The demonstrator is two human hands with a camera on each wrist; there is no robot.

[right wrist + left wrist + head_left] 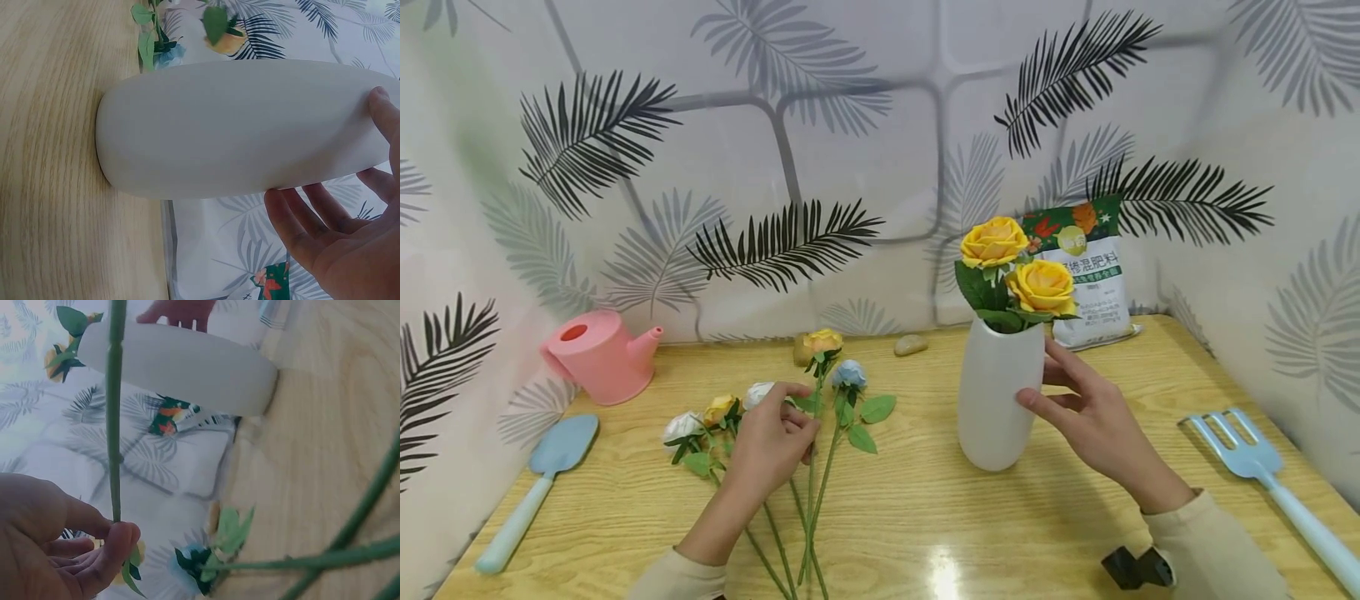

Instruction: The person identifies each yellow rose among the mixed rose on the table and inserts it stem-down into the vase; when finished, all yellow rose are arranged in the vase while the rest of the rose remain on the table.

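Observation:
My left hand (772,437) pinches the green stem (114,431) of a peach-yellow artificial rose (822,340) between thumb and fingers, its bloom upward. On the right stands a white vase (998,400), upright on the table, with two yellow roses (1042,287) in its mouth. My right hand (1093,417) holds the vase by its right side, thumb at the front and fingers toward the back. Around the left hand lie a blue rose (849,374), a white rose (682,427), another white rose (758,393) partly hidden, and a yellow rose (720,410).
A pink watering can (602,358) and a blue hand shovel (542,483) are at the left. Behind the vase leans a fertilizer bag (1090,283). A blue garden fork (1255,458) lies at the right edge, and a stone (911,344) near the back.

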